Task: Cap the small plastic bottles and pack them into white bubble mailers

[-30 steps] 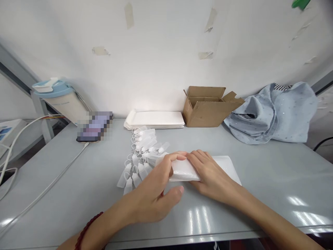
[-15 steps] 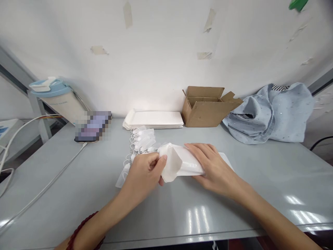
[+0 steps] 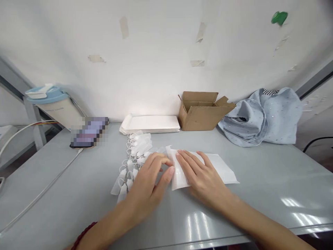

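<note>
A white paper envelope (image 3: 220,166) lies flat on the grey table, its left end turned up slightly in a narrow flap. My right hand (image 3: 204,177) rests palm down across it, fingers stretched out and pressing on the paper near that end. At the flap's edge, my left hand (image 3: 153,177) is curled with thumb and forefinger close together, pinching the edge. Left of the envelope, and partly behind my left hand, is a pile of small frosted white tags (image 3: 139,144) with looped strings.
By the wall lies a stack of white envelopes (image 3: 153,124), with an open cardboard box (image 3: 201,116) beside it. A light blue cloth hat (image 3: 278,119) is at the right. At the left are a phone (image 3: 91,132) on a white cable (image 3: 49,189) and a lidded cup (image 3: 62,111).
The envelope's mouth, held open and raised before, is now flattened on the table. My right hand has moved left onto its top, fingers spread. My left hand remains at the flap.
</note>
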Available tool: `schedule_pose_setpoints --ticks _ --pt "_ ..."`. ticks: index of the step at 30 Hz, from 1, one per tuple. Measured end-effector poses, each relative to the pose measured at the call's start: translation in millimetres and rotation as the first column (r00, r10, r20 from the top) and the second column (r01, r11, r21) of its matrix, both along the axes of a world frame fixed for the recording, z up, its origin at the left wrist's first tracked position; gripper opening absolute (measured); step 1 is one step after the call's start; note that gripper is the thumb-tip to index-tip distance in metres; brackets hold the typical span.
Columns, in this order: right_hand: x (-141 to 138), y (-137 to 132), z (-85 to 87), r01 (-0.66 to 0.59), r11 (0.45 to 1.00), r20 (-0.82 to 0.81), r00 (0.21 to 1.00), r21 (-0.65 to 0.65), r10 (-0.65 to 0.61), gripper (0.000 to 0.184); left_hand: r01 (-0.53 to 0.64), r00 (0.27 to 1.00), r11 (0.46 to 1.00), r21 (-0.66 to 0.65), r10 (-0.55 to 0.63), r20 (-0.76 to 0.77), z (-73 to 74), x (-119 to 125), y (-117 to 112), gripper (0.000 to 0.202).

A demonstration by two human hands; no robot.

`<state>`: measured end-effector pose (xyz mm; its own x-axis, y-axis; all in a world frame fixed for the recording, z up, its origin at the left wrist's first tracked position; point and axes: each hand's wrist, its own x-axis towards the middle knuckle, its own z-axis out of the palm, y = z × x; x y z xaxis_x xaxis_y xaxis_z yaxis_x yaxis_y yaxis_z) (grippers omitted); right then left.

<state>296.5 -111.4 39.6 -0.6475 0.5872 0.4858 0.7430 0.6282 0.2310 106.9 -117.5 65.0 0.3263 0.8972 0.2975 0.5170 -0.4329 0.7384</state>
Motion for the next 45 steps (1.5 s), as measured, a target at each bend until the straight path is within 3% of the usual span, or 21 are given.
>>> schedule_pose_setpoints --ticks 3,9,12,16,20,24,27,32,37,40,45 --pt "2.3 2.8 3.3 0.013 1.0 -0.018 1.0 0.026 -0.012 0.051 0.06 0.995 0.978 0.2 -0.042 -0.09 -5.9 0.5 -0.6 0.018" --pt "2.9 -2.2 9.4 -0.077 0.997 -0.07 0.995 -0.019 0.076 0.045 0.205 0.964 0.88 0.428 -0.106 -0.243 -18.4 0.6 2.8 0.036" --pt "2.0 -4.3 8.6 -0.126 0.992 -0.091 0.988 -0.03 0.123 0.046 0.226 0.948 0.783 0.579 -0.038 -0.317 -25.6 0.5 3.8 0.034" --pt "1.1 -3.2 4.1 -0.135 0.989 -0.08 0.987 0.066 0.14 0.039 0.245 0.918 0.64 0.728 0.089 -0.387 -27.0 1.0 2.6 0.03" --pt "-0.5 -1.5 -0.8 -0.123 0.986 -0.071 0.989 0.114 0.132 0.031 0.303 0.862 0.584 0.753 0.168 -0.477 -21.9 3.8 0.1 0.026" --pt "-1.9 -1.6 -1.8 -0.114 0.984 -0.096 0.987 0.136 0.127 0.032 0.33 0.826 0.587 0.739 0.199 -0.527 -23.2 5.2 -0.2 0.029" --pt "0.1 -2.7 4.0 -0.123 0.98 -0.17 0.974 0.156 0.15 0.03 0.304 0.833 0.627 0.717 0.191 -0.52 -28.1 4.0 1.2 0.029" --pt "6.7 -7.8 18.9 -0.366 0.922 -0.12 0.917 0.128 0.381 0.028 0.243 0.885 0.752 0.612 0.086 -0.457 -30.7 2.0 3.9 0.023" --pt "8.9 -12.2 20.2 -0.353 0.919 -0.22 0.896 0.177 0.386 0.029 0.145 0.902 0.675 0.724 0.21 -0.377 -22.9 1.2 2.9 0.017" --pt "9.0 -13.3 18.1 -0.311 0.929 -0.249 0.901 0.202 0.356 0.029 0.115 0.891 0.697 0.708 0.243 -0.384 -21.8 0.5 1.5 0.017" --pt "9.0 -13.4 13.7 -0.277 0.935 -0.292 0.896 0.221 0.334 0.025 0.219 0.878 0.729 0.648 0.142 -0.456 -27.5 1.7 0.6 0.027"
